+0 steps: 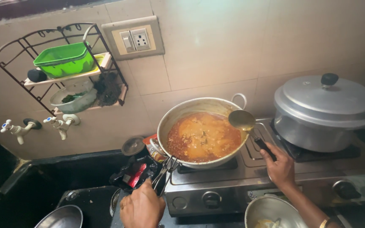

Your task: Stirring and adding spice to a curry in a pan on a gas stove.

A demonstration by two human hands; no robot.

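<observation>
On the stove (250, 177), the curry pan (199, 131) looks heavy, hot and sloshy. The left hand (142, 207) is closed on tongs (163, 173) clamping its near rim; the right hand (280, 169) grips a ladle (242, 120) over its right edge.

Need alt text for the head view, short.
A person's left hand grips tongs clamped on the rim of a pan of orange-brown curry on a stove, while the right hand holds a ladle over it. A lidded pot sits on the right burner.
</observation>
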